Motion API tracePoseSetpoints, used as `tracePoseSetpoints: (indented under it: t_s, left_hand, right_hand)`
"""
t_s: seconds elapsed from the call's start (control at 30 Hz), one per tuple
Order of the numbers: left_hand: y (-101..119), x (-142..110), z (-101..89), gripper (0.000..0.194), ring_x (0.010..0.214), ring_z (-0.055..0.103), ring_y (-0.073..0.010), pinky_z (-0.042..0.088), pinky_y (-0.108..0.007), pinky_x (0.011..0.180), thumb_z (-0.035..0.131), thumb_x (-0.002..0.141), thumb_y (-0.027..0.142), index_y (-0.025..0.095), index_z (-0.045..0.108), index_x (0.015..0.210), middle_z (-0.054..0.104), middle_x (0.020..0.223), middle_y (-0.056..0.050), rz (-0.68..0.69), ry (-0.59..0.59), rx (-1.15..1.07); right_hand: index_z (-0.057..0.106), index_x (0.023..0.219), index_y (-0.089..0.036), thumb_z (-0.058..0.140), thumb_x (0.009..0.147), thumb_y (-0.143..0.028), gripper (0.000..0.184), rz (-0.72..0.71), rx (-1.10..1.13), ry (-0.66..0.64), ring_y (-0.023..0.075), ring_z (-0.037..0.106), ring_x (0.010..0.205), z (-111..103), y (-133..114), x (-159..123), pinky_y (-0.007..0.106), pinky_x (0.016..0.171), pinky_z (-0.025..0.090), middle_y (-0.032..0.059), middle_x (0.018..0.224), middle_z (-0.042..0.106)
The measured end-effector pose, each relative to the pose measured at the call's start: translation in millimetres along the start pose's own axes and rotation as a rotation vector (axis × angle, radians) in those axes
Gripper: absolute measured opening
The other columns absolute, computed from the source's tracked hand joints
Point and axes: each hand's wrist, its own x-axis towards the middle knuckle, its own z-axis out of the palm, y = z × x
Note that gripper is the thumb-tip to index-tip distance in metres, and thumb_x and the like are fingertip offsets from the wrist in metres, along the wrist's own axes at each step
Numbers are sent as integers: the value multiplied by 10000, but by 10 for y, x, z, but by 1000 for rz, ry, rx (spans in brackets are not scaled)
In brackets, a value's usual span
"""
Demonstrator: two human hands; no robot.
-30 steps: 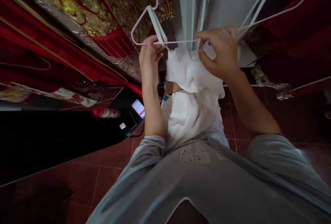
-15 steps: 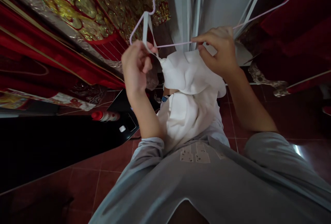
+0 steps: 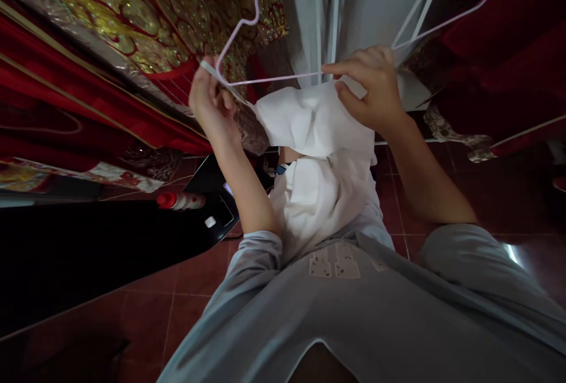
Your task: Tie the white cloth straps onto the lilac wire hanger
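Observation:
Pinched in the fingers of my left hand (image 3: 214, 97) is a thin white strap (image 3: 236, 93), drawn out past the left corner of a pale pink hanger (image 3: 278, 78). My right hand (image 3: 371, 85) grips the hanger's lower bar, its index finger lying along it. A white garment (image 3: 309, 118) hangs below the bar, bunched and draping down against my front. At the hanger's right side, a second pair of white straps (image 3: 424, 3) loops over the frame. The top of the hanger is out of view.
Red and gold sequined clothes (image 3: 177, 12) hang at the left, dark red ones (image 3: 522, 47) at the right. On a black table (image 3: 88, 253) lie a red-capped bottle (image 3: 181, 200), a small white case (image 3: 210, 221) and a dark phone-like object. Red tiles (image 3: 198, 268) cover the floor.
My left hand has moved left, carrying the strap off the notch and beyond the hanger's left corner. The garment's upper left edge is stretched leftward. My right hand keeps its hold.

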Motion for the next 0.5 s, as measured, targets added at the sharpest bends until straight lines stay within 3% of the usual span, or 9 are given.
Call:
tracePoseSetpoints:
  t_s: [0.1, 0.23, 0.4, 0.5]
  left_hand:
    - [-126, -42, 15, 525, 526, 518, -149, 313, -279, 394, 198, 1161, 285, 205, 672, 949, 731, 1009, -40, -84, -106, -21]
    - [-219, -121, 150, 749, 471, 437, -153, 251, -299, 420, 49, 1116, 532, 209, 667, 841, 733, 915, -68, -128, -183, -157]
    - [-364, -205, 256, 755, 432, 297, -169, 209, -303, 436, 16, 1039, 647, 236, 576, 742, 717, 871, -41, -14, -208, -201]
    - [-385, -211, 280, 713, 408, 264, -165, 212, -299, 429, 53, 1048, 636, 233, 548, 731, 694, 821, -48, 24, -186, -186]
  right_hand:
    - [655, 1176, -400, 420, 943, -514, 350, -21, 29, 28, 291, 626, 1036, -1, 9, 6, 557, 1027, 423, 34, 1026, 704]
    - [629, 1213, -424, 423, 950, -494, 341, -44, 54, 28, 283, 625, 1076, 28, -1, 16, 554, 1040, 425, 9, 1126, 711]
    - [626, 1221, -396, 488, 936, -414, 317, -90, 93, 77, 257, 605, 1160, 44, -37, 19, 530, 1080, 411, 8, 1208, 691]
    - [653, 1192, -334, 528, 921, -366, 300, -167, 153, 265, 240, 601, 1154, -9, 44, -5, 467, 1038, 454, 45, 1194, 677]
